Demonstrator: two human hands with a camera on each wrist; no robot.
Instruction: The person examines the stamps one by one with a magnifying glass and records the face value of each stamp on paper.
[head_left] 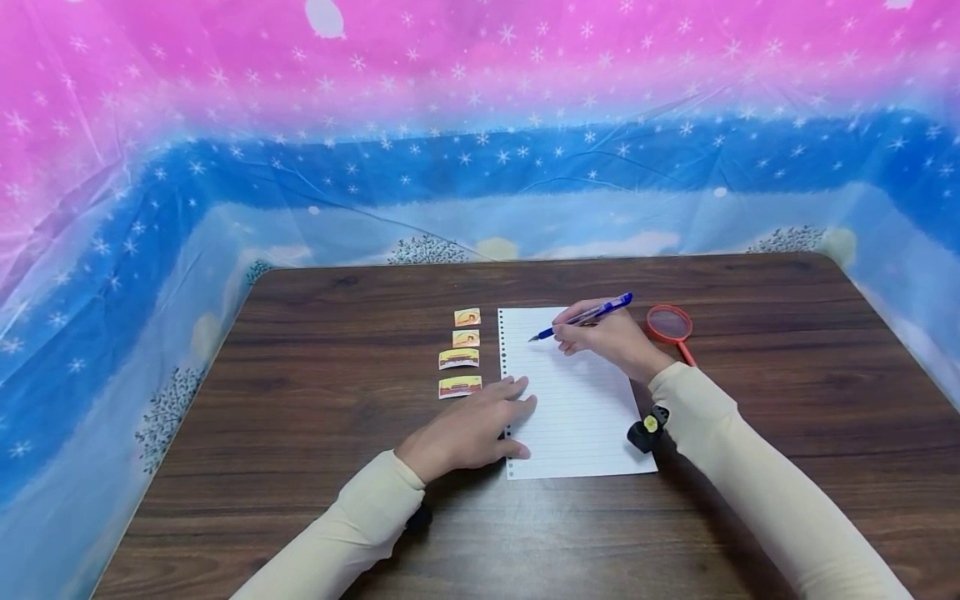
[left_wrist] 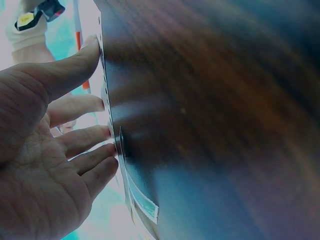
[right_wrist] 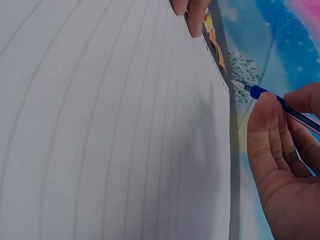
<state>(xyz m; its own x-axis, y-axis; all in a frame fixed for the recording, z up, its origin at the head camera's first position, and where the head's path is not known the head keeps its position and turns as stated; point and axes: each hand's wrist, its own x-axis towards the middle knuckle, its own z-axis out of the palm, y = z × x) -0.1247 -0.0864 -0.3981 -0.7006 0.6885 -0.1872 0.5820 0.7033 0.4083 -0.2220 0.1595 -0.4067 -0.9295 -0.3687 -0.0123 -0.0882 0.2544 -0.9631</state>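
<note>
A sheet of lined paper point(head_left: 577, 417) with punched holes down its left side lies on the wooden table. My right hand point(head_left: 603, 333) pinches a blue pen point(head_left: 592, 312) between thumb and fingers, its uncapped tip over the upper left part of the sheet. In the right wrist view the pen point(right_wrist: 295, 112) slants out from the fingertips. With fingers spread, my left hand point(head_left: 472, 425) rests on the paper's left edge. The left wrist view shows its palm point(left_wrist: 45, 185) and fingertips along that edge. The sheet bears no visible writing.
Left of the paper, small stamps stand in a column: two orange ones, the upper point(head_left: 467, 317), and two wider yellow and red ones, the lowest point(head_left: 460, 387). A red magnifying glass point(head_left: 670, 323) lies beyond my right wrist. A snowflake-patterned cloth point(head_left: 480, 158) hangs behind the table.
</note>
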